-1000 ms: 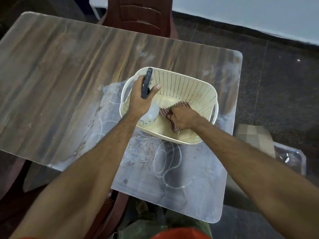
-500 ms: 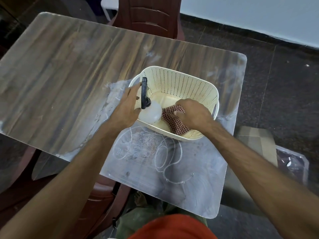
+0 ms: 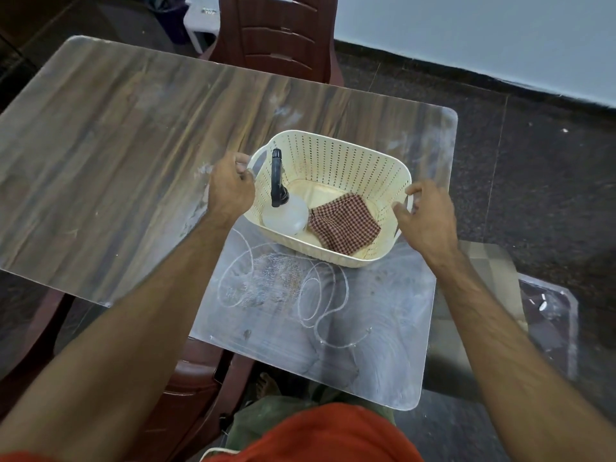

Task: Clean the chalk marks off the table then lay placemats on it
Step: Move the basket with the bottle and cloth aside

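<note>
Both hands flank the cream perforated plastic basket (image 3: 336, 155) at frame centre: left hand (image 3: 231, 188) grips one handle, right hand (image 3: 425, 216) hovers loose-fingered. Lift level, clearing the white chalk loops (image 3: 313, 291) below.

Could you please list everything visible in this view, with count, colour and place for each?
Perforated plastic basket: one, cream, on the table.
Clear spray bottle with black nozzle: one, in the basket's left side.
Checked cloth: one, red and white, in the basket.
Wood-grain table: one, brown.
Chalk marks: several, white, near the table's front edge.
Plastic chair: one, maroon, beyond the table.
Left hand: grips the basket's left handle.
Right hand: at the right handle, fingers loosely curled.
</note>
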Tool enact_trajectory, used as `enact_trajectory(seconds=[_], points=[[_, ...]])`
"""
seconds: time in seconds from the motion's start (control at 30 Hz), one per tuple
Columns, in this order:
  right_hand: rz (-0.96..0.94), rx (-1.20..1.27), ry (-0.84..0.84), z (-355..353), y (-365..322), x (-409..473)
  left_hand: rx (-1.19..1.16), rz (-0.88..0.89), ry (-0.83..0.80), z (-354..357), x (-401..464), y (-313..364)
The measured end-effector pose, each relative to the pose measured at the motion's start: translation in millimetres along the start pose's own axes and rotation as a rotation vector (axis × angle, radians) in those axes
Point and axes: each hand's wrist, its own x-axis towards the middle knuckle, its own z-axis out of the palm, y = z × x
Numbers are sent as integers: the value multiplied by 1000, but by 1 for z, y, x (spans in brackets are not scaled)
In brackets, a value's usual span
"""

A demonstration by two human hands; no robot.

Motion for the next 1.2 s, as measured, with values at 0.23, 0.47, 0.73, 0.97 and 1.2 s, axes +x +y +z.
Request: enact_trajectory(seconds=[0.23,0.47,0.73,0.97,1.2], points=[[66,136,-58,10,2,1,-38,-128,-198,-6,3,4],[-51,104,-87,14,-20,17,-100,-143,-145,-32,-13,-26],[-281,90,-215,61,-120,57,-285,-296,58,-112,-24,-82],[-446,85,-336,135,-238,82,-334,-369,260,-178,-5,-129],[-516,98,-356,203,-327,102,-390,-473,341,-225,42,-173]])
